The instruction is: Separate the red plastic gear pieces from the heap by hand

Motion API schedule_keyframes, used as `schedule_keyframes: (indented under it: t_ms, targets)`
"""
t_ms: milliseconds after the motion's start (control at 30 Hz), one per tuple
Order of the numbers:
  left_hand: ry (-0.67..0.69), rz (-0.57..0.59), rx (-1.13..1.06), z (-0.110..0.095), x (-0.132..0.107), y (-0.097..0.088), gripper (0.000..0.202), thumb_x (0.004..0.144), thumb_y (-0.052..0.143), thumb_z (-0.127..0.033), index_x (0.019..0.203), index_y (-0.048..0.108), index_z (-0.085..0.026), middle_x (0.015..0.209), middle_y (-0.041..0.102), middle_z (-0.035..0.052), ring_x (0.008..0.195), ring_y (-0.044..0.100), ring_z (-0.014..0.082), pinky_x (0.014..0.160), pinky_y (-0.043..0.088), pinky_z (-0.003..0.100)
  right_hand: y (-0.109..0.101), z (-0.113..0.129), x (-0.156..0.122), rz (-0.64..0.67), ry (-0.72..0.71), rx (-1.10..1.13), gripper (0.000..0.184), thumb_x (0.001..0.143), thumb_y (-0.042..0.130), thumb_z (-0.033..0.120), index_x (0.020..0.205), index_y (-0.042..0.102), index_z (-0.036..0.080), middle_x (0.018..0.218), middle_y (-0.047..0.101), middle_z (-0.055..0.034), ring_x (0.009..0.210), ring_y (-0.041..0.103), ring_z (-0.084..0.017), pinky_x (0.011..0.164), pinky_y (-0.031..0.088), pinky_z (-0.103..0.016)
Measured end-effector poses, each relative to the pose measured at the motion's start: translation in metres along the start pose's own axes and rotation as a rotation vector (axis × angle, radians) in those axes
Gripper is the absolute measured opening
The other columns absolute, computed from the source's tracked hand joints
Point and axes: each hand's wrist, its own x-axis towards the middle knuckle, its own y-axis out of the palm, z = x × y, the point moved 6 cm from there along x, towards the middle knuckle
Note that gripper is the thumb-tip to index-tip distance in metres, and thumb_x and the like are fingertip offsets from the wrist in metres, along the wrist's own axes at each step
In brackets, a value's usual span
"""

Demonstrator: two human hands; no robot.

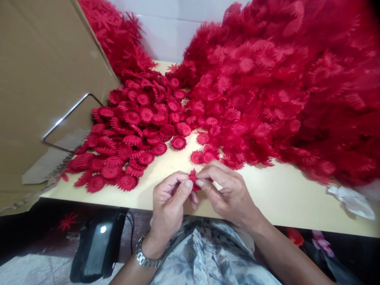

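Note:
Between the fingertips of both hands is a small red petal piece [193, 181], with thin points sticking up. My left hand [172, 200] pinches it from the left with thumb and forefinger. From the right, my right hand [225, 190] grips it with thumb and forefinger, the two hands almost touching. Much of the piece is hidden by the fingers. Just beyond the hands lie a few loose red fringed discs [204, 156]. A pile of curled red fringed discs [133, 118] spreads to the left, and a far larger heap of similar red pieces [252, 87] rises to the right.
A cardboard box [53, 59] stands at the left, with a bent metal rod [67, 115] against it. Star-shaped red pieces [113, 35] are heaped behind. Crumpled white plastic [352, 201] lies on the pale table [293, 198] at right. A black mesh-fronted device [99, 247] stands below.

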Motion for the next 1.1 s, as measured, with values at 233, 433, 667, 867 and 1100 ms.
schedule_keyframes:
  t_ms: [233, 433, 667, 867, 1100]
  targets:
    - [0.033, -0.051, -0.094, -0.006, 0.005, 0.000, 0.004, 0.074, 0.063, -0.018, 0.077, 0.066, -0.016, 0.064, 0.063, 0.0001, 0.050, 0.056, 0.0115, 0.044, 0.047, 0.023, 0.000, -0.016, -0.005, -0.054, 0.274, 0.219, 0.024, 0.079, 0.061, 0.027, 0.100, 0.054, 0.018, 0.080, 0.060, -0.0018, 0.066, 0.056, -0.012, 0.062, 0.047, -0.026]
    - [-0.011, -0.073, -0.153, 0.000, 0.005, 0.005, 0.004, 0.074, 0.064, -0.014, 0.075, 0.065, -0.017, 0.060, 0.064, -0.0024, 0.047, 0.057, 0.0094, 0.046, 0.050, 0.021, 0.010, -0.012, -0.007, -0.053, 0.327, 0.437, 0.004, 0.083, 0.055, 0.021, 0.083, 0.052, 0.019, 0.059, 0.052, 0.0050, 0.051, 0.053, -0.009, 0.057, 0.045, -0.024]
    - [-0.038, 0.001, -0.141, 0.003, 0.003, 0.007, 0.007, 0.074, 0.063, -0.016, 0.081, 0.066, -0.018, 0.059, 0.066, -0.0009, 0.048, 0.059, 0.0117, 0.047, 0.051, 0.023, 0.012, -0.024, -0.009, -0.044, 0.408, 0.600, 0.011, 0.081, 0.057, 0.024, 0.075, 0.049, 0.019, 0.056, 0.052, 0.0059, 0.049, 0.051, -0.008, 0.048, 0.042, -0.020]
    - [-0.033, 0.090, -0.034, 0.001, 0.003, 0.004, 0.013, 0.075, 0.065, -0.018, 0.088, 0.066, -0.018, 0.062, 0.066, -0.0005, 0.055, 0.060, 0.0122, 0.054, 0.051, 0.023, 0.000, -0.022, -0.009, -0.066, 0.301, 0.278, 0.008, 0.084, 0.051, 0.021, 0.077, 0.053, 0.019, 0.061, 0.055, 0.0032, 0.058, 0.053, -0.009, 0.055, 0.042, -0.021]
    - [-0.084, 0.100, 0.003, 0.006, 0.001, 0.005, 0.015, 0.075, 0.065, -0.019, 0.090, 0.063, -0.018, 0.070, 0.067, 0.0003, 0.057, 0.059, 0.0109, 0.058, 0.049, 0.023, -0.001, -0.013, -0.004, -0.062, 0.230, 0.085, 0.015, 0.086, 0.044, 0.020, 0.072, 0.049, 0.019, 0.055, 0.054, 0.0031, 0.051, 0.051, -0.009, 0.051, 0.040, -0.021]
